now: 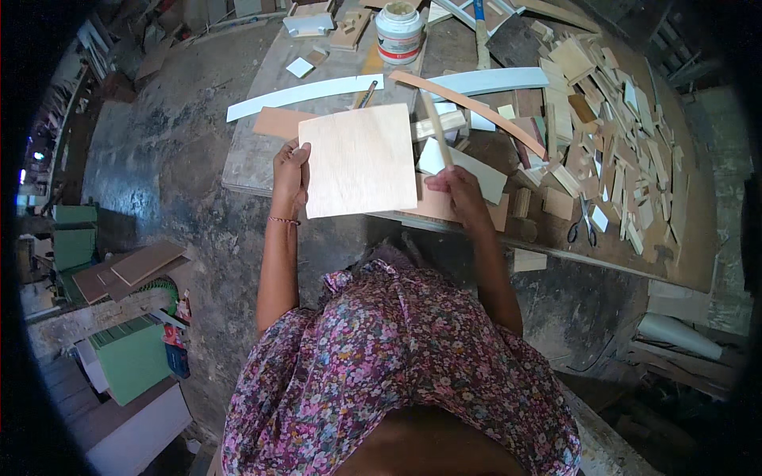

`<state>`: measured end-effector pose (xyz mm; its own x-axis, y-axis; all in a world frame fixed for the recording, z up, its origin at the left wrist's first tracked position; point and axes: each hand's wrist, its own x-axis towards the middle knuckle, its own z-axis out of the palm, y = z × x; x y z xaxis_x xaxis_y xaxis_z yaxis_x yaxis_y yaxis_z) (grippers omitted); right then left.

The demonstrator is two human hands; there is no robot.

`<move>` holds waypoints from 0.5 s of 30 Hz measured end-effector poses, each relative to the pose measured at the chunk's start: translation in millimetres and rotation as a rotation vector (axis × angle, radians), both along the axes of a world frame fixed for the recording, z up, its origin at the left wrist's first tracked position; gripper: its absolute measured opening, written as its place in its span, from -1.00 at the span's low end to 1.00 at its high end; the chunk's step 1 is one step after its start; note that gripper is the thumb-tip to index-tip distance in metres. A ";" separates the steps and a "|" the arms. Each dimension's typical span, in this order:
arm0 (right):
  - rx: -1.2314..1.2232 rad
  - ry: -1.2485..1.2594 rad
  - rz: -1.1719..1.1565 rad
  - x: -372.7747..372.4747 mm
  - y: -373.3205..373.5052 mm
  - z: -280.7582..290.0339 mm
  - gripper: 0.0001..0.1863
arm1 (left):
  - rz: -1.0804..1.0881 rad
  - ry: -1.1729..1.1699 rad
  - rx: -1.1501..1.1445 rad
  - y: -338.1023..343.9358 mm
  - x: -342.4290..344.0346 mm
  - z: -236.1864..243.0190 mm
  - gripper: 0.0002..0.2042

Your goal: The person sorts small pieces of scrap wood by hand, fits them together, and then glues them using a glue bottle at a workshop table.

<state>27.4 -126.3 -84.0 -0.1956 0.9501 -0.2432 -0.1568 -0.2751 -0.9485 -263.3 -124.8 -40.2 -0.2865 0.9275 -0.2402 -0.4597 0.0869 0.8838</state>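
My left hand (292,170) grips the left edge of a square, pale plywood panel (361,163), thumb on its face. The panel is held up above the near edge of the workbench, its broad side toward me. In my right hand (460,194) is a thin wooden stick (437,131), closed in the fingers and pointing up and away, just right of the panel. Whether its far end carries anything I cannot tell. Behind the panel lie a pencil-like tool (367,94), a small tan board (278,122) and a white curved strip (305,94).
A white tub (398,33) stands open at the back of the workbench (262,151). An orange curved strip (476,107) lies right of the panel. Scissors (583,224) rest near the front edge, beside a heap of wood offcuts (615,127). A hammer-like tool with a blue handle (480,24) lies behind.
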 end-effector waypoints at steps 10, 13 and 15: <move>0.057 -0.180 -0.228 45.2 31.7 23.3 -0.61 | -0.259 0.131 -0.162 -16.6 66.7 -25.6 -0.84; 0.053 -0.306 -0.253 55.8 30.6 30.0 -0.59 | -0.225 0.122 -0.133 -16.8 90.3 -47.9 -0.86; 0.045 -0.378 -0.271 65.9 27.5 24.1 -0.59 | -0.237 0.270 -0.137 -16.5 107.2 -53.8 -0.86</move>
